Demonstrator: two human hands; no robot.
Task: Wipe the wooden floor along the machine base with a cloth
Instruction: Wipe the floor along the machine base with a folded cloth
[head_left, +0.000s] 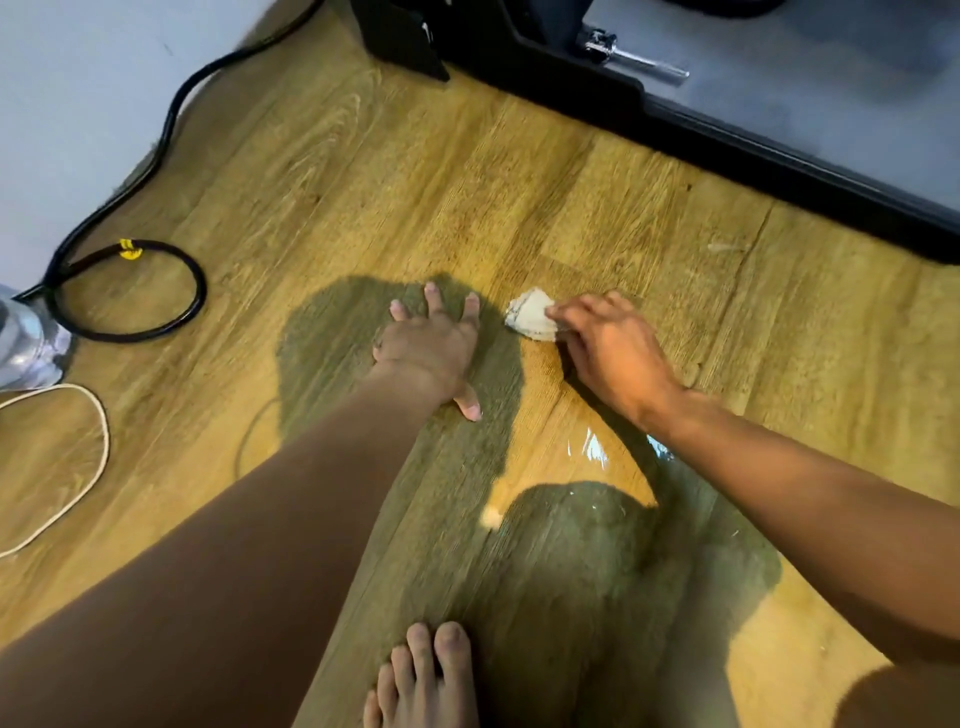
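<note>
A small crumpled white cloth (531, 314) lies on the wooden floor (395, 171), pinched under the fingers of my right hand (610, 351). My left hand (434, 345) presses flat on the floor just left of the cloth, fingers spread, holding nothing. The black machine base (727, 140) runs diagonally across the upper right, some way beyond the cloth. A wet shiny patch (592, 449) sits on the boards under my right forearm.
A black cable (171, 109) snakes along the left wall and ends in a coil (124, 291) with a yellow tag. A white cord loop (78, 467) lies at the far left beside a silvery object (28, 343). My bare foot (423, 675) is at the bottom.
</note>
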